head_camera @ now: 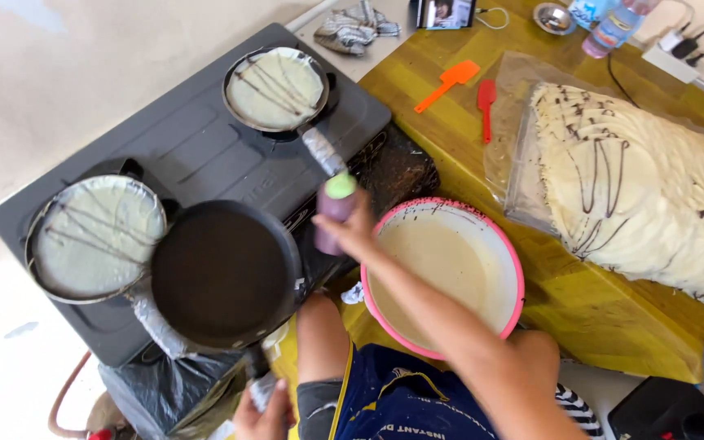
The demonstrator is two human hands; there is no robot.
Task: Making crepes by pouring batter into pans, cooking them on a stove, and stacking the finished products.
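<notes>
We note the right hand (350,232) closed around a purple squeeze bottle (334,210) with a green cap, held upright at the stove's (197,147) 3 o'clock edge, the bottle projecting from the fingers toward 11 o'clock. The left hand (264,415) grips the handle of an empty dark frying pan (223,273), which sits at 12 o'clock from that hand. At the pan's 9 o'clock, a pan (95,236) holds a pale crepe with dark stripes; at its 1 o'clock, another pan (275,88) holds the same. A pink-rimmed bowl (515,269) at the bottle's 4 o'clock contains pale batter. A plastic sheet (523,98) carries stacked striped crepes (653,195).
</notes>
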